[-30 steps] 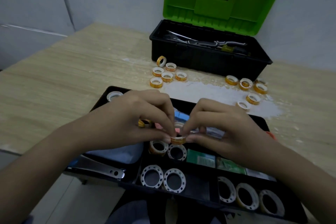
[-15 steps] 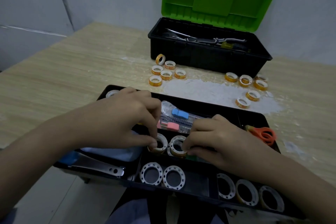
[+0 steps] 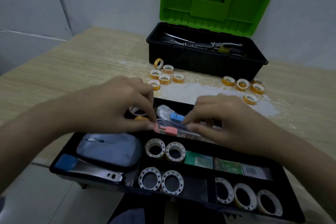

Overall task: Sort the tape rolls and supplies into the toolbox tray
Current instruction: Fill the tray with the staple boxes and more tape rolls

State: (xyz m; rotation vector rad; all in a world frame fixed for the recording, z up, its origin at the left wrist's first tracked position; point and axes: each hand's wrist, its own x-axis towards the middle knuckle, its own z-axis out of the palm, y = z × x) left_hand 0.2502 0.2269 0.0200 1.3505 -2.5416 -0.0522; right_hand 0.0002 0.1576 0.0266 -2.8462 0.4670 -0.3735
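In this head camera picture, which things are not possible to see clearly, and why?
- Small tape roll in the tray's far compartment, head view: mostly hidden behind the left hand.
- Clear plastic packet: the right hand covers its right end; contents too blurred to identify.
- Tools in the toolbox: its front wall hides their lower parts.

No legible text anywhere.

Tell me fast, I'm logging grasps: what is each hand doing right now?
Left hand: pinching the clear packet at its pink end.
Right hand: fingertips on the same packet; grip unclear.
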